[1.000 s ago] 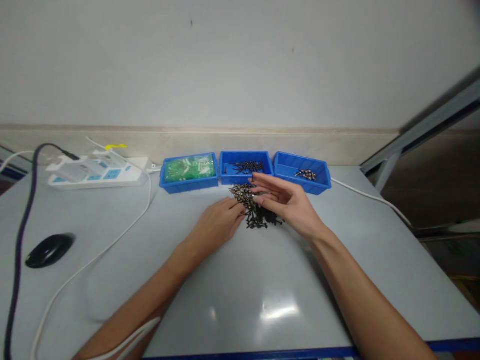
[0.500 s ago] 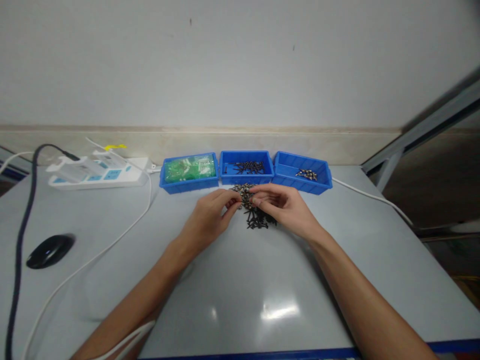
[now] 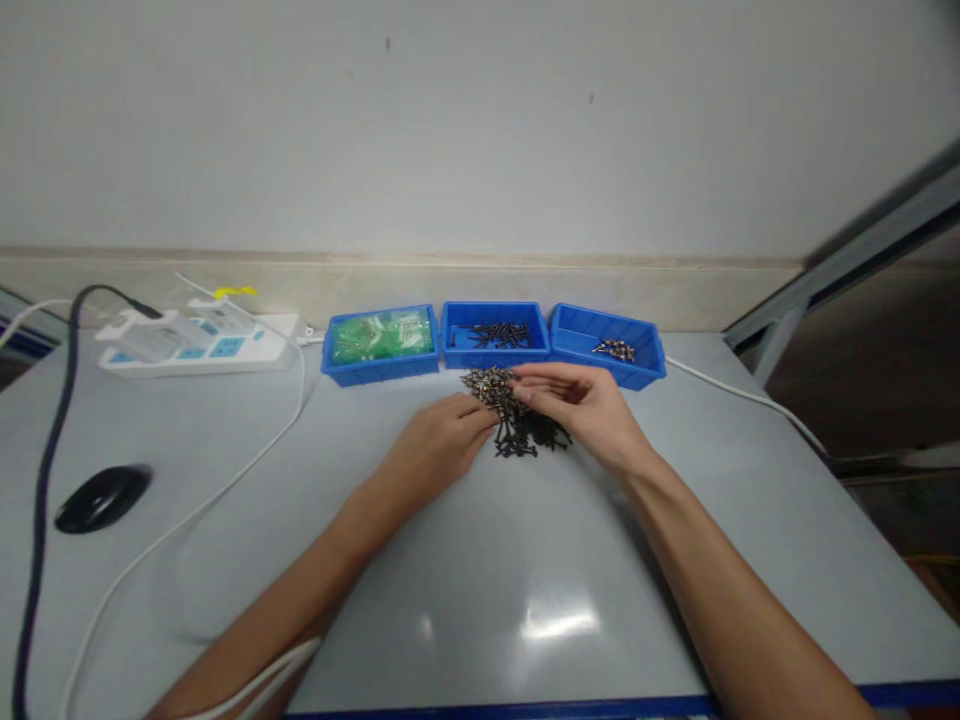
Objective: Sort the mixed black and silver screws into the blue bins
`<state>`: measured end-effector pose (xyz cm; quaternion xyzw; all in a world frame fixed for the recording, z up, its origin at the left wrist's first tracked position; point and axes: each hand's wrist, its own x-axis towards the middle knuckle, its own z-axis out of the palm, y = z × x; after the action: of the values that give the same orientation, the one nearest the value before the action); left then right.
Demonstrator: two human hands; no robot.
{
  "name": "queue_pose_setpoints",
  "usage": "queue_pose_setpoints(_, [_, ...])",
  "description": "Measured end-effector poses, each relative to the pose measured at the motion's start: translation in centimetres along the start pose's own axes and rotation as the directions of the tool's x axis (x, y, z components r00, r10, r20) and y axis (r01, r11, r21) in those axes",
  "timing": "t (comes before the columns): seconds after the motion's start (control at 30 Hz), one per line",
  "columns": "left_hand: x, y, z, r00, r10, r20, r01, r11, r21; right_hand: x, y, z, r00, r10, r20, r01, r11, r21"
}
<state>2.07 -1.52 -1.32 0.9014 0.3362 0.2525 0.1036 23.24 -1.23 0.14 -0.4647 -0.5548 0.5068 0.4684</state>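
Note:
A mixed pile of screws lies on the table in front of the blue bins, with shiny bronze-toned screws (image 3: 487, 383) toward the back and black screws (image 3: 517, 440) toward the front. My left hand (image 3: 450, 435) touches the pile's left side, its fingers pressed together; whatever is between them is hidden. Over the right part of the pile is my right hand (image 3: 589, 405), thumb and fingertips drawn close among the bronze-toned screws. Anything in that pinch is too small to make out.
Along the wall stand a blue bin (image 3: 379, 374) with green plastic packets, a middle bin (image 3: 495, 357) with black screws, and a right bin (image 3: 637, 376) with bronze-toned screws. At left are a power strip (image 3: 277, 350), cables and a black mouse (image 3: 103, 499).
My left hand has come slightly nearer along the pile's left edge, toward the black screws. My right hand has shifted a little to the right, uncovering more of the pile.

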Motion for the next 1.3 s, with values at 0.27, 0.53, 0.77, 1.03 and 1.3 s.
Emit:
queue_pose_setpoints(0.27, [0.0,0.4,0.7,0.99,-0.043,0.135,0.014,0.979,0.204,0.1,-0.2,0.1,0.984,-0.178,0.003,0.178,0.984,0.016])
queue_pose_setpoints(0.53, [-0.1,0.6,1.6,0.998,-0.055,0.023,0.049,0.977,0.206,0.0,-0.4,0.3,0.993,-0.107,-0.045,0.11,0.993,0.051])
queue_pose_setpoints(0.77, [0.0,0.0,1.1,0.998,-0.012,-0.066,0.026,0.974,0.224,0.2,0.2,-0.3,0.995,-0.039,-0.091,0.025,0.989,-0.146])
queue_pose_setpoints(1.03, [0.3,-0.3,-0.8,0.957,0.044,-0.287,-0.027,0.998,0.065,-0.3,-0.4,0.1,0.968,0.141,0.206,-0.15,0.988,0.03])
queue_pose_setpoints(1.3, [0.0,-0.2,-1.0,0.998,0.034,-0.047,-0.036,0.998,-0.048,0.0,0.2,0.0,0.997,0.07,0.021,-0.067,0.992,-0.103])
